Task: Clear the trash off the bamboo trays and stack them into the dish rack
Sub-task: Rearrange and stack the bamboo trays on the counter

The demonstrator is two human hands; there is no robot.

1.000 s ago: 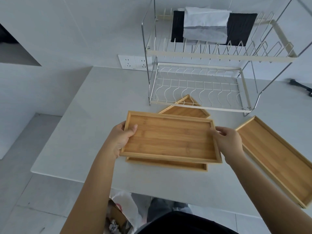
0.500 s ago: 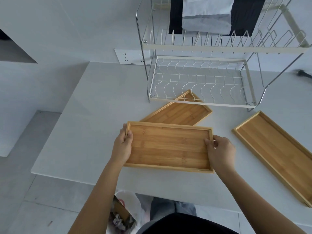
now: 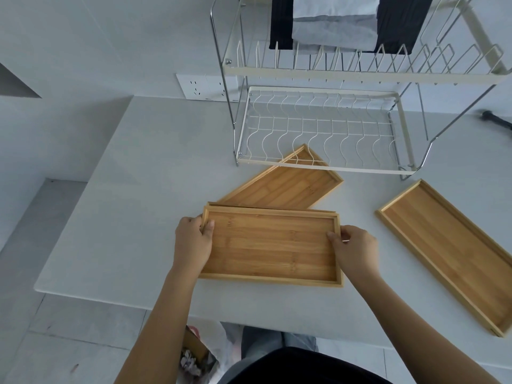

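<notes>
A bamboo tray (image 3: 270, 246) lies in front of me on top of another tray, whose far rim (image 3: 266, 207) shows just behind it. My left hand (image 3: 192, 242) grips the top tray's left end and my right hand (image 3: 353, 252) grips its right end. A third tray (image 3: 282, 184) lies slanted behind, one corner under the dish rack's lower tier (image 3: 324, 131). A fourth tray (image 3: 454, 250) lies angled at the right. No trash shows on any tray.
The two-tier wire dish rack's upper shelf (image 3: 360, 70) carries black and grey cloths (image 3: 335, 26). A wall socket (image 3: 205, 87) sits left of the rack. A black object (image 3: 496, 120) lies far right. Below the white table's edge (image 3: 110, 296) a bag with trash (image 3: 199, 353) stands on the floor.
Both hands have lowered the held tray onto the tray beneath it, nearly squaring the two. The view has tilted down and closer to the table.
</notes>
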